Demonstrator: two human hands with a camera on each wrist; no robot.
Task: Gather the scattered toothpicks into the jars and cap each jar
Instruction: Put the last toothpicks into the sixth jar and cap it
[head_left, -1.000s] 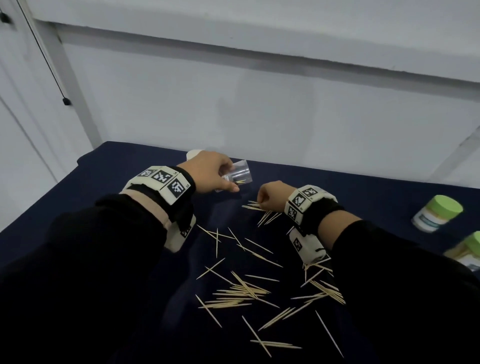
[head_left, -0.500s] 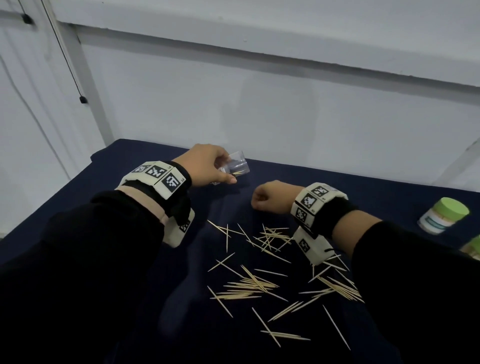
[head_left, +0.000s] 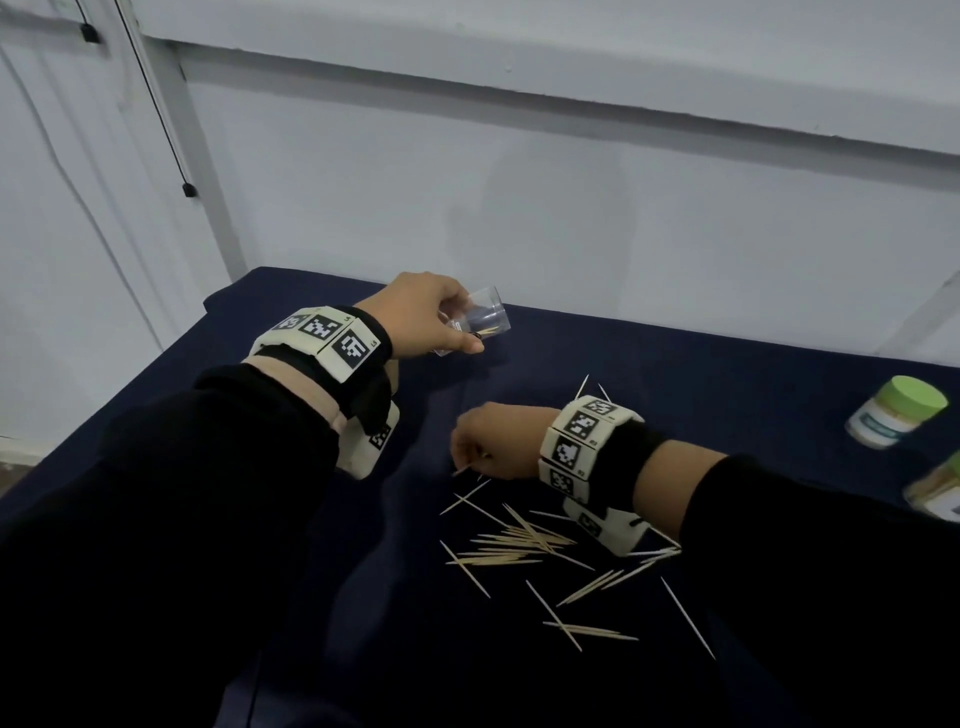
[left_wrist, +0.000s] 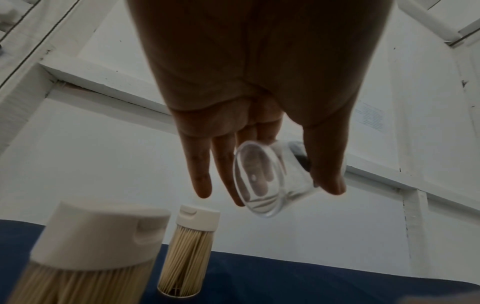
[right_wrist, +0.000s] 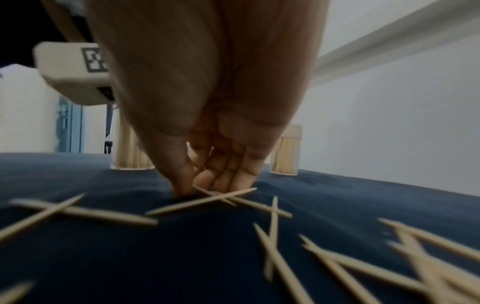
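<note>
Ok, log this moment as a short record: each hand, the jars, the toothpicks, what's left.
left hand: grips a clear jar, tilted, above the cloth
clear jar: uncapped, few toothpicks inside
right hand: fingertips down on the cloth, pinching toothpicks
loose toothpicks: many scattered near the right wrist
white-capped jars: two, full, upright
green-capped jars: at the right edge
left to do: most loose toothpicks, capping the clear jar
</note>
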